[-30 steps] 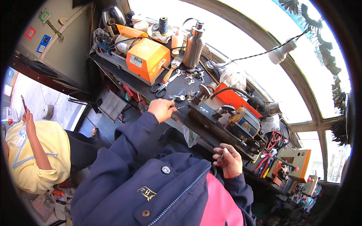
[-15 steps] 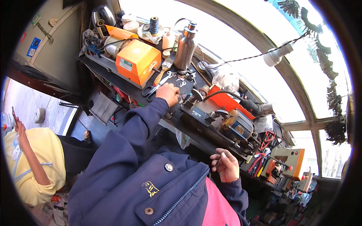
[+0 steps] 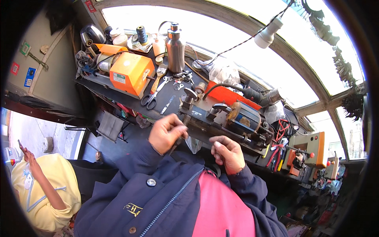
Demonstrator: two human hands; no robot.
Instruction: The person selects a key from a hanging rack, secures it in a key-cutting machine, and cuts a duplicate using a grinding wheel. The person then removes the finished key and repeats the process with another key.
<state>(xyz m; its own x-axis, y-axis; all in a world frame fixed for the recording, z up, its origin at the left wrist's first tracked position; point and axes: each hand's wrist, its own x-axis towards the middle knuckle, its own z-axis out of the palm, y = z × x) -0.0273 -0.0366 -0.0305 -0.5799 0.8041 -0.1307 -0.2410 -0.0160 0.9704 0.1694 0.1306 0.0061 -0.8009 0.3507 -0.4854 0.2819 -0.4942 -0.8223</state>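
Note:
My left hand (image 3: 167,135) is in front of the bench, its thumb and fingers pinched together; what they hold, if anything, is too small to make out. To its right, my right hand (image 3: 229,155) has curled fingers with the thumb pressed to them, and anything inside is hidden. A gap separates the two hands. Just beyond them stands a key-cutting machine (image 3: 205,117) with a blue-grey body and round metal parts. Scissors (image 3: 154,96) with dark handles, a flat silver strip (image 3: 168,104) and several loose keys (image 3: 179,85) lie on the bench left of it.
An orange-covered machine (image 3: 132,75) is at the bench's left, near a brush (image 3: 159,76) and a steel bottle (image 3: 175,49). Pliers and other hand tools (image 3: 278,155) lie at the right. A light bulb socket (image 3: 268,33) hangs overhead. A person in yellow (image 3: 49,185) is at the left.
My left hand has drawn back from the bench beside the keys toward my body. My right hand has risen slightly and moved left, closer to it. The view has shifted.

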